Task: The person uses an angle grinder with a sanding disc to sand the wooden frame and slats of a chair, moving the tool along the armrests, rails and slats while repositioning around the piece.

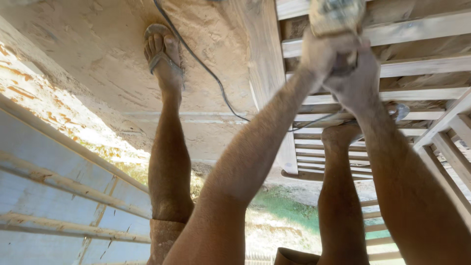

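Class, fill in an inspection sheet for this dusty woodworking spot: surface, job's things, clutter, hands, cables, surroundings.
Surface: slatted wooden frame, pale, coated in dust, resting on a sawdust-covered floor.
Job's things: a dust-caked power tool pressed against the slats, only partly in view.
Clutter: nothing seen.
Hands: left hand and right hand both closed around the tool, dusty, close together.
Cables: one dark cable trails across the floor towards the frame, passing beside the sandalled foot.
Surroundings: a pale blue panel with wooden battens at one side; sunlit ground with a green patch beyond.
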